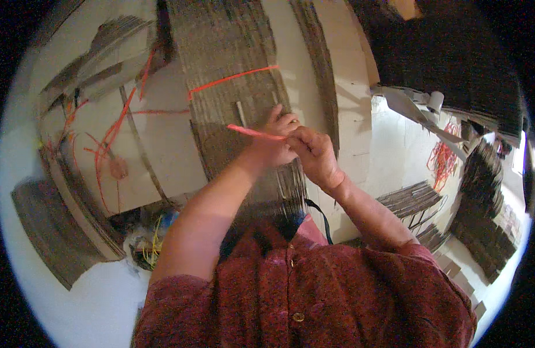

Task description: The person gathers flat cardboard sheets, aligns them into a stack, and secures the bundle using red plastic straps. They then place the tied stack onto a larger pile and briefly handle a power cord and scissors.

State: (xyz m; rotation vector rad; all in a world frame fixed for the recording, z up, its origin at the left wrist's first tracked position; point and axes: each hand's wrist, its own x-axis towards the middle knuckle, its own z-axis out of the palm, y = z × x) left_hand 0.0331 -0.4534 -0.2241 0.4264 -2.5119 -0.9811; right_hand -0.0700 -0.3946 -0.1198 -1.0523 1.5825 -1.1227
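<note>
Fingers of the right hand (317, 153) were closed, pinching a flat, pinkish-red plastic strip (257, 133) near its right end. From that pinch the strip ran leftward across the left hand (279, 124), its other end projecting beyond. Left-hand fingers were partly spread, the gap between them narrow; whether they also gripped the strip could not be told. The two hands overlapped above a long, grey-brown stack of corrugated cardboard (221, 40).

Farther up the stack, a narrow red band (234, 80) crossed it at a slant. A short, pale, slender piece (241, 112) lay just beside the strip's left end.

Left of the stack, loose red plastic strands (114, 130) were strewn over a broad, pale board surface (166, 142). Below these, partly hidden by the left forearm, sat a cluttered heap with thin yellow cords (156, 243) and greyish film; whether a container enclosed them was unclear.

On the right, a tangled bunch of red strands (443, 155) hung near a small white roll (435, 102). Additional dark cardboard stacks (482, 209) stood beyond; any container contents there were indistinct.
</note>
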